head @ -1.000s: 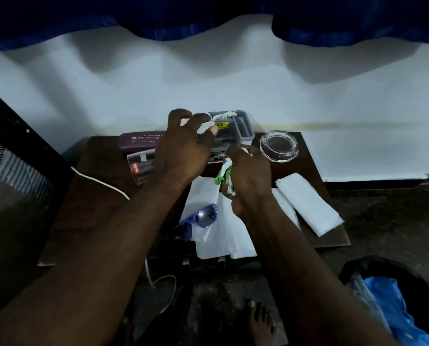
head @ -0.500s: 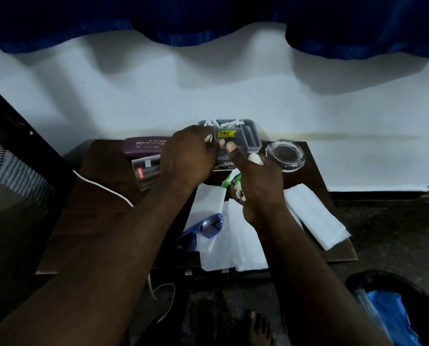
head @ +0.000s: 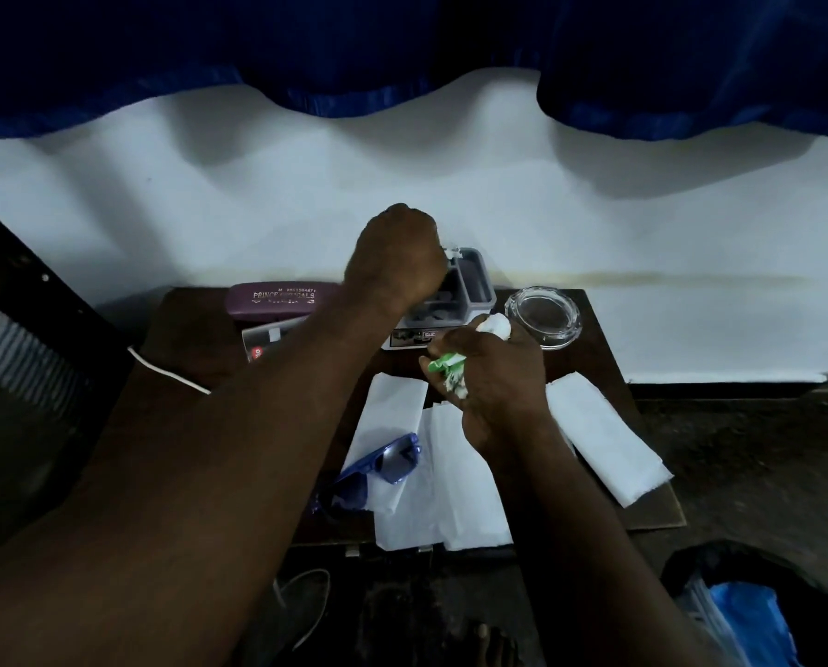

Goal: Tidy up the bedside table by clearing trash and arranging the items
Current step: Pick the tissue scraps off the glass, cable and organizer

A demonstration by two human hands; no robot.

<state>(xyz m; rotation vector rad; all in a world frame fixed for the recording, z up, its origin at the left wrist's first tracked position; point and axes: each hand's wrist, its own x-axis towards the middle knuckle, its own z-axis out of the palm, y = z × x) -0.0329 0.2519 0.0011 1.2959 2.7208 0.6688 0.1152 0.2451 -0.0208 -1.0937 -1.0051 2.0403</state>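
at 12 o'clock on the bedside table (head: 185, 329), left hand (head: 397, 262) curls into grey container (head: 474, 281) by a white scrap (head: 452, 252); pinch: cannot tell. right hand (head: 493, 377) clenches crumpled wrappers (head: 445, 368). likely midway: tissues (head: 604, 445), sunglasses (head: 392, 462) at 6 o'clock unsorted.

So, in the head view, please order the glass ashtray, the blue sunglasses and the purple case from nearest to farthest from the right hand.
1. glass ashtray: just behind the right hand.
2. blue sunglasses: front edge, to its left.
3. purple case: back left corner.
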